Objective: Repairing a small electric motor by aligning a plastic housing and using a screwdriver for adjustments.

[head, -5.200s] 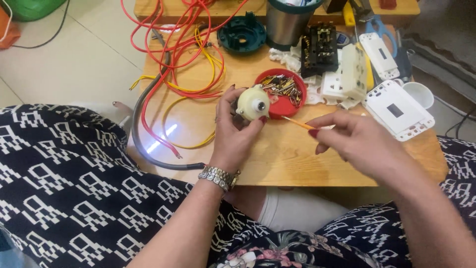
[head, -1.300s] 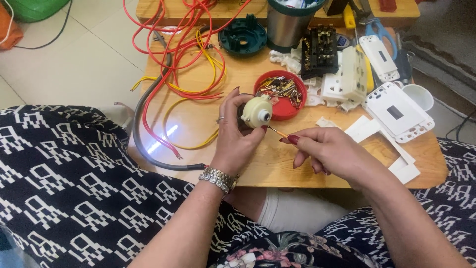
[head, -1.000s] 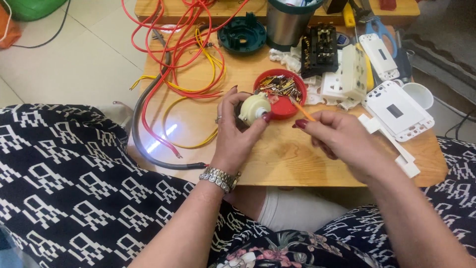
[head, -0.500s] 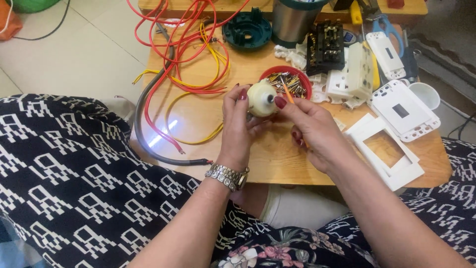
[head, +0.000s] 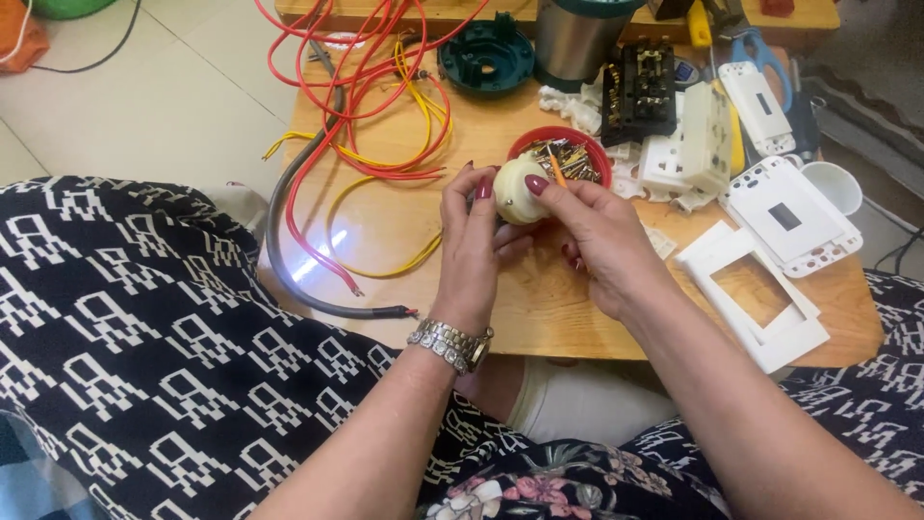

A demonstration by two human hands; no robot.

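My left hand (head: 476, 250) grips a round cream plastic fitting (head: 515, 189) just above the wooden table (head: 539, 299). My right hand (head: 602, 241) touches the same fitting with thumb and forefinger and also pinches a thin orange stick (head: 555, 166) that points up and away. Both hands meet over the table's middle, right in front of a red bowl (head: 527, 143) holding several small metal parts.
Red and yellow wires (head: 375, 106) and a grey cable (head: 289, 260) sprawl over the left of the table. A green round base (head: 486, 60), a steel cup (head: 577, 39), a black terminal block (head: 640, 87) and white switch plates (head: 760, 279) lie behind and right.
My right hand has come in from the right with the orange stick and closed onto the cream fitting. A white frame plate it covered now shows on the table's right.
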